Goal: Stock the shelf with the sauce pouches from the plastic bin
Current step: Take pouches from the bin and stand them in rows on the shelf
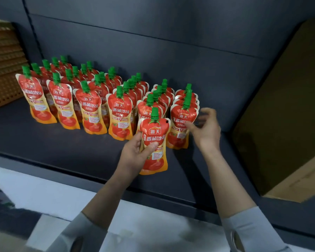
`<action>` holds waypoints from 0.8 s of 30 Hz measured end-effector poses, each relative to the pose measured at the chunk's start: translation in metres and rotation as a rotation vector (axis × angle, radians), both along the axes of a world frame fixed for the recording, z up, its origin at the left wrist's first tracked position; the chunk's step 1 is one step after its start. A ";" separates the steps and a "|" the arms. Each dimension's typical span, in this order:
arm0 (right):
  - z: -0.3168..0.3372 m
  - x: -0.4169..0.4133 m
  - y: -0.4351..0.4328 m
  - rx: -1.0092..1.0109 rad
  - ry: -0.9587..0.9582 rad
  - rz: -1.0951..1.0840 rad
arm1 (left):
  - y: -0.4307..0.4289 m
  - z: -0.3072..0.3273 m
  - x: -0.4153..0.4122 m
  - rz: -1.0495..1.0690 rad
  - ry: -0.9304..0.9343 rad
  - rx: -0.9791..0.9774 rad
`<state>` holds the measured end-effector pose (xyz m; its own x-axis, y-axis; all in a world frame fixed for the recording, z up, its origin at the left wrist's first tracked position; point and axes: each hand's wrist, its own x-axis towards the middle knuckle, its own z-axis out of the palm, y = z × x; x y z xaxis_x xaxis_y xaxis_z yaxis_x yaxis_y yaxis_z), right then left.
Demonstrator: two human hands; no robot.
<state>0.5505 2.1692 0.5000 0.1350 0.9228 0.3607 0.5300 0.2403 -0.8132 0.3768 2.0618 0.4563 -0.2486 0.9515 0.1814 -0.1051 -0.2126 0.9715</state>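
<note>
The person wears a light grey long-sleeved top. The left sleeve point(84, 231) and right sleeve point(247, 228) end partway along the forearms, each showing a dark oval slit. The left hand point(135, 153) and right hand point(205, 128) are bare.

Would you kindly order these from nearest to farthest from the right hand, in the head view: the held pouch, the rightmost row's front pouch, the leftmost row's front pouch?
1. rightmost row's front pouch, just beside the right hand.
2. held pouch, in the left hand, centre.
3. leftmost row's front pouch, far left on the shelf.
</note>
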 end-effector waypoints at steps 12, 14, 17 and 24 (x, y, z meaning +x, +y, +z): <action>0.017 0.018 -0.028 -0.104 0.105 0.535 | 0.022 -0.004 0.033 -0.170 0.152 0.015; 0.015 0.022 -0.025 -0.066 0.096 0.506 | 0.018 -0.016 0.029 -0.059 0.288 0.014; 0.013 0.026 -0.019 -0.004 0.067 0.455 | 0.007 -0.042 0.023 0.095 0.521 0.088; 0.009 0.019 -0.002 0.047 0.046 0.420 | 0.013 -0.055 0.034 -0.040 0.940 0.062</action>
<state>0.5690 2.1676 0.5090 -0.2316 0.8838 0.4064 0.3413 0.4651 -0.8168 0.4104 2.0749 0.4012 0.0575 0.9382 0.3413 0.7078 -0.2795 0.6488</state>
